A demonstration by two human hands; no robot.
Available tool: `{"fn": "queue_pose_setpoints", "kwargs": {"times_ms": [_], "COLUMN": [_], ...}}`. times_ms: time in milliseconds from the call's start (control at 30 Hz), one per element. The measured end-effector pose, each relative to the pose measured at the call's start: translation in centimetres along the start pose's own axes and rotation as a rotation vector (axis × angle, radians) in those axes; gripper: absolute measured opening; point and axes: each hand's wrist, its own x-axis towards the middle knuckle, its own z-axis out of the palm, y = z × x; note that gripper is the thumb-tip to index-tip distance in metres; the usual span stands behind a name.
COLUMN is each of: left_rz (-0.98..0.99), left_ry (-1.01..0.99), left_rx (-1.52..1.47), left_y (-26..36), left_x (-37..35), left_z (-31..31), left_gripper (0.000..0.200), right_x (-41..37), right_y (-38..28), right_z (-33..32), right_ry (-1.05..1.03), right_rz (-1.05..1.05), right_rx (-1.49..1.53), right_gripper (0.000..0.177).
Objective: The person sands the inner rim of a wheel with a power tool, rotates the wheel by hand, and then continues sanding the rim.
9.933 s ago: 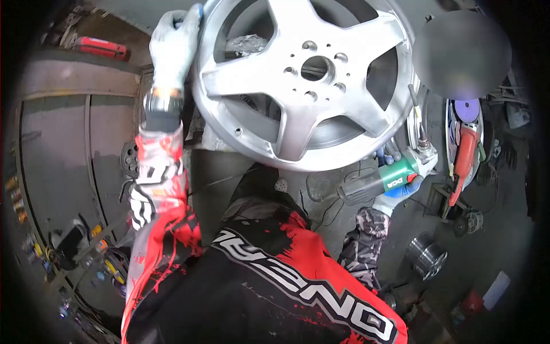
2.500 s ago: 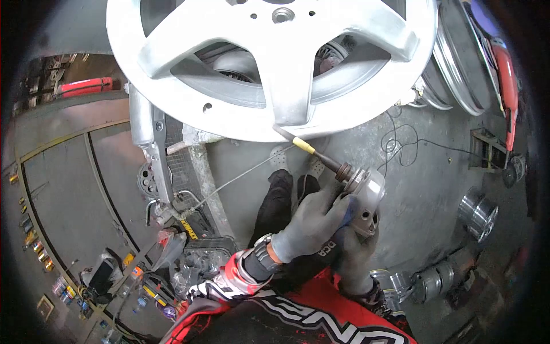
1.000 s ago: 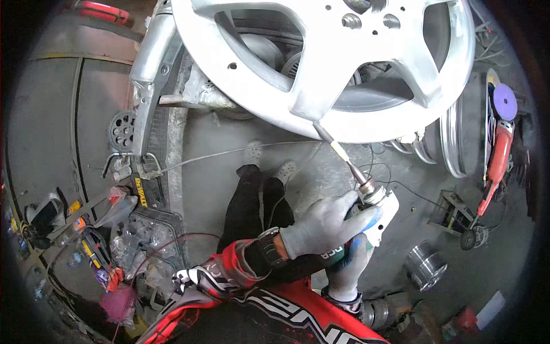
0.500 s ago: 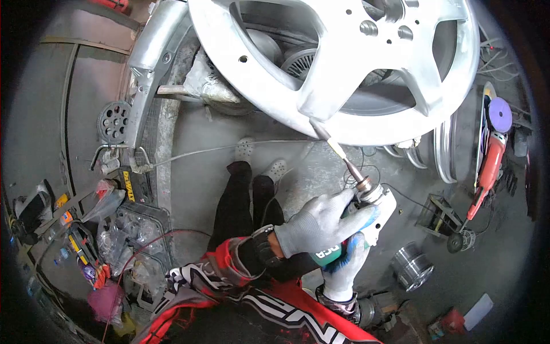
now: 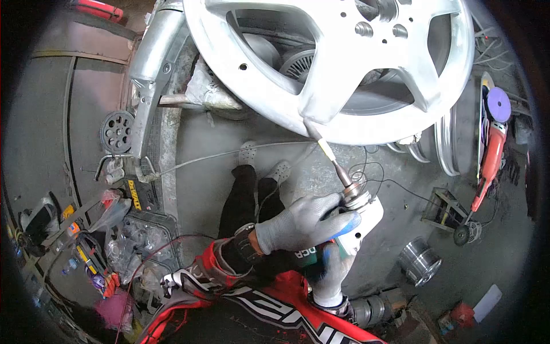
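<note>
My left hand (image 5: 301,225), in a grey glove, is wrapped round the front of a white and green power tool (image 5: 366,221). Lower down, my gloved right hand (image 5: 333,275) grips the tool's green body, partly hidden behind it. A long pointed bit (image 5: 326,150) extends up and left from the tool, and its tip meets the lower rim of a large silver wheel (image 5: 258,92), just below a spoke.
A red polisher (image 5: 491,155) with a purple pad hangs at the right. A smaller metal rim (image 5: 420,261) lies on the floor. Plastic bags in a crate (image 5: 143,235) and a DeWalt box (image 5: 137,195) are at the left. A cable (image 5: 223,153) crosses below the wheel.
Both hands and the tool have shifted slightly left and down in view. The bit's tip has moved a little left along the rim and stays at the wheel.
</note>
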Motion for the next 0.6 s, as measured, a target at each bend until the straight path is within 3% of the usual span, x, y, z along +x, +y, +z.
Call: {"fn": "queue_pose_setpoints", "kwargs": {"times_ms": [100, 133, 233, 367, 433, 533, 567, 600], "left_rz": [-0.083, 0.071, 0.035, 0.107, -0.03, -0.159, -0.156, -0.012], "left_ry": [-0.004, 0.018, 0.022, 0.023, 0.027, 0.006, 0.005, -0.024], "left_rx": [-0.073, 0.036, 0.056, 0.149, 0.025, -0.128, -0.132, -0.009], "left_y": [0.9, 0.3, 1.2, 0.6, 0.6, 1.4, 1.2, 0.7], "left_x": [0.7, 0.8, 0.9, 0.2, 0.2, 0.4, 0.5, 0.5], "left_z": [0.3, 0.6, -0.2, -0.8, -0.8, -0.2, 0.0, 0.3], "left_gripper": [0.021, 0.02, 0.021, 0.02, 0.021, 0.021, 0.021, 0.021], "right_x": [-0.1, -0.2, 0.0, 0.4, 0.0, -0.2, -0.3, -0.5], "right_y": [-1.2, -1.4, -1.9, -0.6, -1.0, -2.0, -2.0, -2.0], "right_z": [0.6, 0.8, 1.5, 0.9, 1.9, 1.7, 1.4, 0.9], "right_ry": [0.018, 0.023, 0.016, -0.095, -0.007, 0.035, 0.037, 0.045], "right_rz": [0.034, 0.035, 0.039, -0.078, 0.018, 0.046, 0.043, 0.023], "right_rx": [0.114, 0.183, 0.223, 0.009, 0.202, 0.223, 0.22, 0.19], "right_gripper": [0.077, 0.075, 0.074, 0.074, 0.07, 0.064, 0.064, 0.062]}}
